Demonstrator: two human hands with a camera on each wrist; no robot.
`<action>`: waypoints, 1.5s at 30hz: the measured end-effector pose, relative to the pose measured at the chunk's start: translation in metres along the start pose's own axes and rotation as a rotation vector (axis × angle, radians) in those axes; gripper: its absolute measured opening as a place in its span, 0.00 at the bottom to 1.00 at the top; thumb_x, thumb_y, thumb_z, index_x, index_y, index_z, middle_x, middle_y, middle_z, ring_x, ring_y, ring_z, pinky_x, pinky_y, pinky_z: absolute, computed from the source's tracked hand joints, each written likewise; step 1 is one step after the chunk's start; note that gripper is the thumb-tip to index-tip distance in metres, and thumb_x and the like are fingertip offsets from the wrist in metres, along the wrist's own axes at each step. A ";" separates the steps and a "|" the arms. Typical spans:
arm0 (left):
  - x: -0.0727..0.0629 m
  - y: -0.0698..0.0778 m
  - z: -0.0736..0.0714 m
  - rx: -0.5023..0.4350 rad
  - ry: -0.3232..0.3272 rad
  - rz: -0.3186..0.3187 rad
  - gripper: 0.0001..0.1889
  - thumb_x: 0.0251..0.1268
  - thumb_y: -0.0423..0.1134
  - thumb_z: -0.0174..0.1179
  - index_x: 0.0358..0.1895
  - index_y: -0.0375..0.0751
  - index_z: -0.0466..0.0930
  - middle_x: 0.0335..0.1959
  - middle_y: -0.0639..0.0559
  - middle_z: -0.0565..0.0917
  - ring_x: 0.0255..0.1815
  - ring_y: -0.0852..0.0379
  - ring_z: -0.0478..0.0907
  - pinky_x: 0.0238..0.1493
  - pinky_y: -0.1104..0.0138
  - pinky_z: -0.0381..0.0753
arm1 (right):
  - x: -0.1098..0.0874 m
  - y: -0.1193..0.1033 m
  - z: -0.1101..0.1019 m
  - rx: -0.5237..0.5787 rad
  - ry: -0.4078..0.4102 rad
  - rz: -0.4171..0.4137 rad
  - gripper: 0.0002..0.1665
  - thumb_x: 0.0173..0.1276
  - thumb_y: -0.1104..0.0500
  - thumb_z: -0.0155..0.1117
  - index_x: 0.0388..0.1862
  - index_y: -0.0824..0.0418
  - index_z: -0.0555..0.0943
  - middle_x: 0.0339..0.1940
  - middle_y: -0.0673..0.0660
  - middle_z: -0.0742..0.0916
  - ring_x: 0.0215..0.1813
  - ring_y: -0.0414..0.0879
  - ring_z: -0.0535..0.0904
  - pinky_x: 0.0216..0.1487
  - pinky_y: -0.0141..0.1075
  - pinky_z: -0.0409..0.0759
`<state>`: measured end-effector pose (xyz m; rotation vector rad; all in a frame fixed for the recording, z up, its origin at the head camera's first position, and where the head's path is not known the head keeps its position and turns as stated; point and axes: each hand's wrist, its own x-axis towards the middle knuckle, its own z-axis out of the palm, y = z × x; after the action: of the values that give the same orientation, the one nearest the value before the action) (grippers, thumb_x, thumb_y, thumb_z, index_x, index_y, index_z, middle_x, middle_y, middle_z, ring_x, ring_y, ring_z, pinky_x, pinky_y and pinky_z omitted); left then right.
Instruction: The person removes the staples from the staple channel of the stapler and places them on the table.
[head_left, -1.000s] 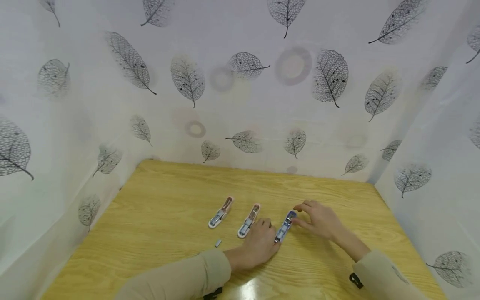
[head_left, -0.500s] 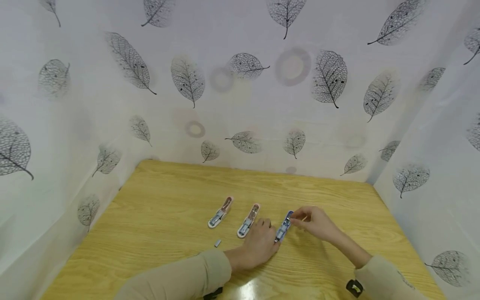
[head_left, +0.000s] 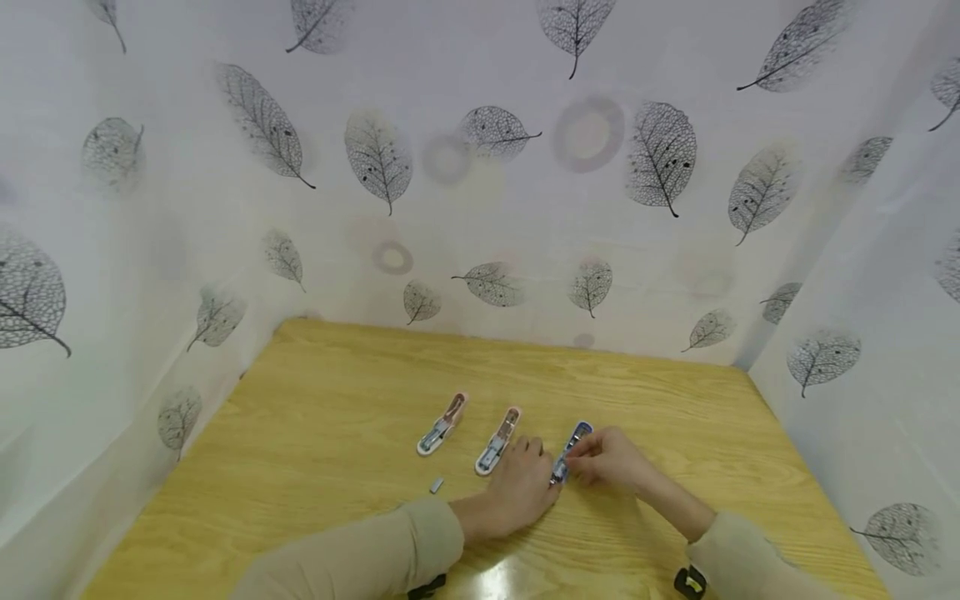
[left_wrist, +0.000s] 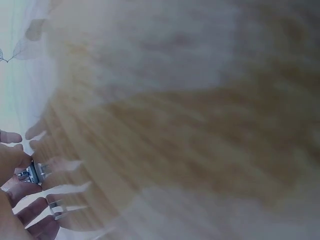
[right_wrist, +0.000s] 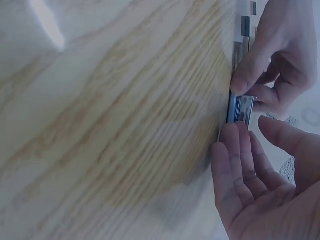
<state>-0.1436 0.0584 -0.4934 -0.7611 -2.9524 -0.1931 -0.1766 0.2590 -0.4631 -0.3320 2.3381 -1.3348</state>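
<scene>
A blue stapler (head_left: 580,434), folded open to show its metal track, lies slantwise on the table. My left hand (head_left: 517,490) grips its near end, thumb on one side and fingers on the other. Over the stapler's middle is my right hand (head_left: 611,458), partly hiding it. In the right wrist view, the right hand's fingers (right_wrist: 240,160) reach the side of the stapler (right_wrist: 242,109), while its thumb stands apart from them. Left of the left hand lie two pinkish-white staplers, one nearer (head_left: 497,443) and one farther (head_left: 442,427), both opened out.
A short grey strip that looks like staples (head_left: 437,485) lies on the wood-grain table (head_left: 360,375), left of the left hand. Leaf-printed white sheeting (head_left: 510,192) borders the table at the back and sides.
My right hand has moved from the far end of the blue stapler nearer to me, to its middle. The left hand keeps its hold in the same place.
</scene>
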 end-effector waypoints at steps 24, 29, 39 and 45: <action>-0.001 -0.001 0.000 0.013 0.019 0.017 0.20 0.69 0.59 0.68 0.42 0.43 0.87 0.40 0.52 0.83 0.43 0.57 0.77 0.42 0.67 0.78 | 0.001 -0.010 0.010 -0.027 0.019 0.140 0.09 0.68 0.64 0.73 0.40 0.70 0.86 0.29 0.55 0.91 0.29 0.42 0.86 0.30 0.35 0.85; -0.002 -0.001 0.000 0.012 0.023 0.022 0.20 0.68 0.59 0.68 0.42 0.44 0.87 0.40 0.52 0.83 0.43 0.57 0.77 0.43 0.67 0.78 | 0.000 -0.009 0.008 0.003 -0.010 0.125 0.09 0.70 0.63 0.71 0.41 0.71 0.85 0.31 0.55 0.91 0.30 0.43 0.87 0.31 0.35 0.87; -0.002 -0.001 0.000 -0.012 0.048 0.018 0.18 0.67 0.58 0.69 0.36 0.45 0.85 0.36 0.54 0.81 0.37 0.58 0.74 0.37 0.68 0.75 | -0.009 -0.009 -0.011 0.014 -0.060 0.076 0.15 0.76 0.58 0.67 0.45 0.72 0.86 0.36 0.58 0.93 0.36 0.45 0.89 0.39 0.40 0.90; -0.002 -0.001 0.000 -0.028 0.032 0.003 0.18 0.66 0.58 0.70 0.35 0.46 0.85 0.35 0.55 0.79 0.36 0.59 0.72 0.38 0.69 0.74 | -0.017 -0.001 -0.021 0.034 -0.095 0.106 0.14 0.75 0.58 0.67 0.42 0.71 0.86 0.34 0.53 0.93 0.33 0.42 0.88 0.38 0.38 0.89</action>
<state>-0.1418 0.0565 -0.4935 -0.7589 -2.9236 -0.2444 -0.1719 0.2814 -0.4493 -0.2517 2.2207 -1.2785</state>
